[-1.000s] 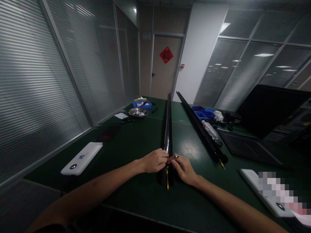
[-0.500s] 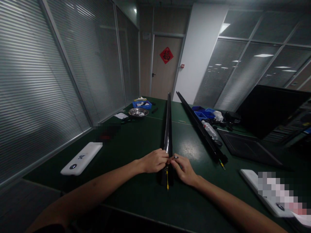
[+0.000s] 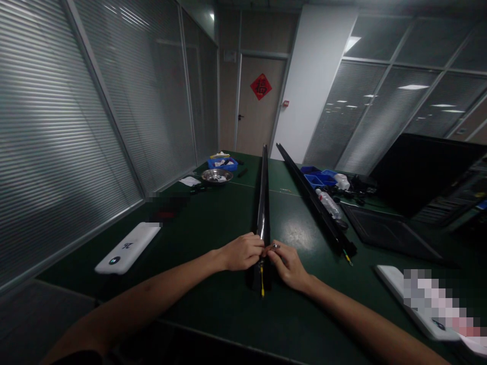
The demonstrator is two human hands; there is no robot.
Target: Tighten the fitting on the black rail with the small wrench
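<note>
Left hand (image 3: 243,252) and right hand (image 3: 289,266) meet at the near end of the long black rail (image 3: 263,203), one on each side. Fingers of both are curled in, tips close together over the rail. Contact area is hidden, so can't tell whether either one is clamped, or on what. Small shiny metal bit (image 3: 276,246) at the right hand's fingers; too small to tell if it's a part or a finger ring.

Step in hand, my read: fine two-handed work on the rail's end. Next move probably calls for light fingertip force, rail held against rolling, and the yellow lead (image 3: 262,284) clear of the fingers.

Rail lies mid-worktop (image 3: 213,218), lengthwise: near end just in from the near edge, the rest running out to the far edge. Slim, straight, glossy black, bright highlight just beyond the hands. Yellow lead comes out at the near end, pointing at the near edge. Second black rail (image 3: 315,200) lies to the right, angled, near end toward the right edge, with its own short yellow lead (image 3: 347,258).
</note>
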